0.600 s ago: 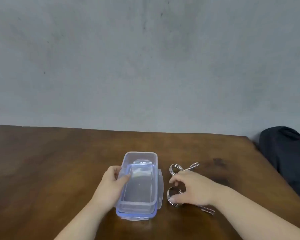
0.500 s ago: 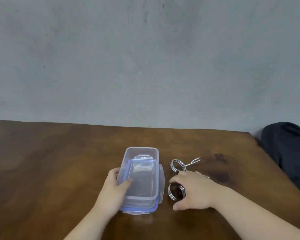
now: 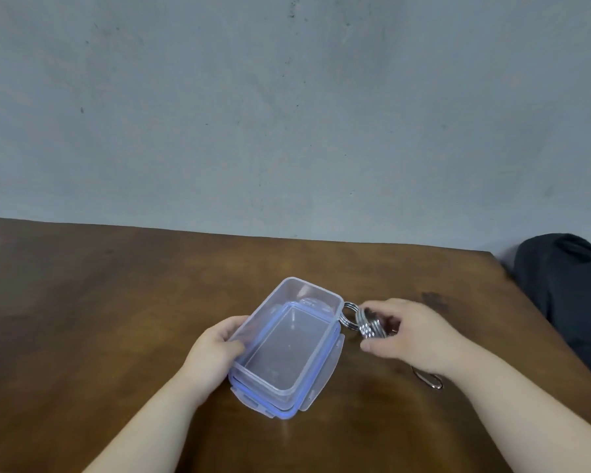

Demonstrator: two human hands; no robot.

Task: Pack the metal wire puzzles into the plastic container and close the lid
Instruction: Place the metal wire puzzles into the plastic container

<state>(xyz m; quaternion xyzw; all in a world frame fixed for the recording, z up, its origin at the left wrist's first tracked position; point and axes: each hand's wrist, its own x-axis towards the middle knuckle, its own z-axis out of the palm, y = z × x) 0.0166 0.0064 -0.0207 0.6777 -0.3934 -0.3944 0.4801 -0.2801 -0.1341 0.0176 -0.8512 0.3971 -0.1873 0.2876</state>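
L hand (image 3: 215, 349) fingers clamped on box (image 3: 287, 346) wall. R hand (image 3: 406, 336) fingers pinch puzzles (image 3: 367, 324), beside box rim, above surface (image 3: 116, 319).

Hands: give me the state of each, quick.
Left hand: closed on the plastic container, thumb over its wall.
Right hand: fingers closed on the metal wire puzzles, lifted beside the container.
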